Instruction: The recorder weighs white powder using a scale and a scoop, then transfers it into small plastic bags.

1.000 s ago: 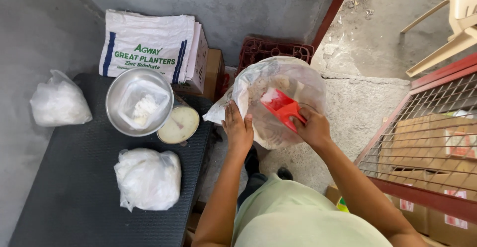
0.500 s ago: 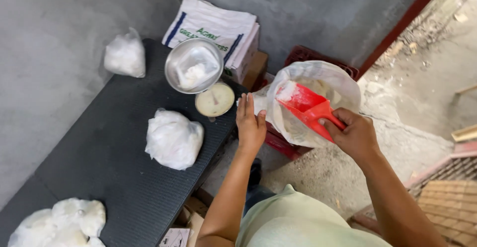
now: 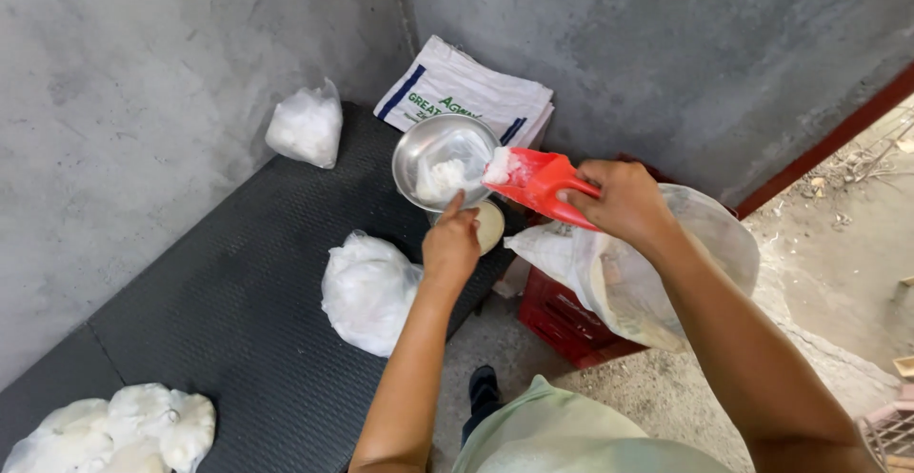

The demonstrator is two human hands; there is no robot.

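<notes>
1. Tipping the red scoop calls for a slow wrist; the right hand is wrapped tight round its handle, its lip over the metal bowl, white powder at the edge.
2. Keep the left hand steady: fingers curled, fingertip raised to the bowl's near rim, apparently touching it.
3. Pour onto the white heap in the clear bag lining the bowl, not over the side.
4. Watch the scale dial under the bowl, partly hidden.
5. Avoid nudging the filled bag on the dark desk; the open sack sits below the right wrist on a red crate.
</notes>
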